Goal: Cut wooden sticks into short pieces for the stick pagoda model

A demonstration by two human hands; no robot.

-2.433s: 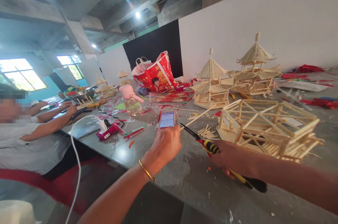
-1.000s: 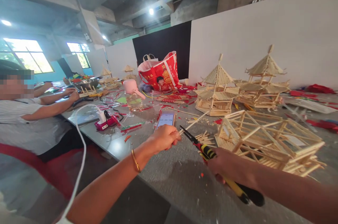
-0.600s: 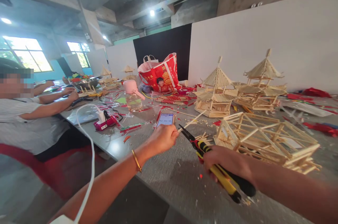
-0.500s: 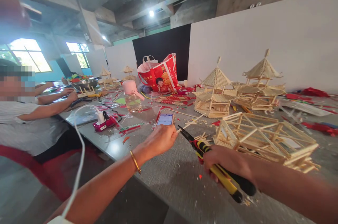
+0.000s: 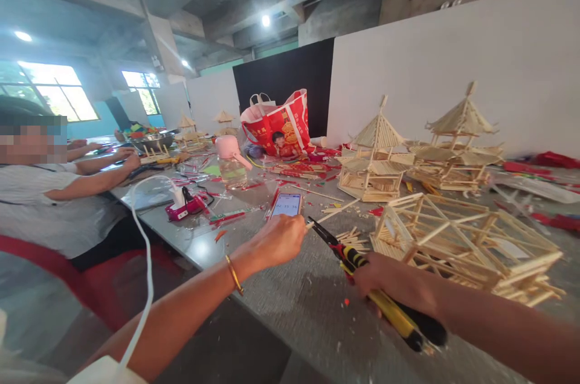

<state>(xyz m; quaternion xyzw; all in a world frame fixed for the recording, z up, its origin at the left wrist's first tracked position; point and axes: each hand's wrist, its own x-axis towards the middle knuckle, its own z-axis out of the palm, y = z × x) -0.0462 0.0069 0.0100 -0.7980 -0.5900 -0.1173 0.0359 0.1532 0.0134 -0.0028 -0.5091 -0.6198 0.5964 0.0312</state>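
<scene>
A thin wooden stick [image 5: 335, 212] is pinched in my left hand [image 5: 283, 240], which is closed just in front of a phone [image 5: 286, 205] with a lit timer screen. My right hand [image 5: 378, 278] is wrapped round the handles of yellow and black pliers [image 5: 348, 256]. Their dark jaws are at the stick, close to my left fingertips; whether they touch it is too small to tell. Short cut sticks [image 5: 351, 239] lie behind the pliers. To the right stands an open stick frame [image 5: 466, 239], with a small wooden pavilion [image 5: 374, 157] behind it.
A second pavilion [image 5: 462, 142] stands at the back right. Farther back are a red bag [image 5: 278, 130] and a pink-lidded bottle [image 5: 232, 163]. A power strip [image 5: 185, 206] with a white cable lies left. A person [image 5: 40, 191] sits at the table's left side.
The view has shifted slightly, so most things appear a little farther right. The pliers' handles look closer together. Both hands keep their hold.
</scene>
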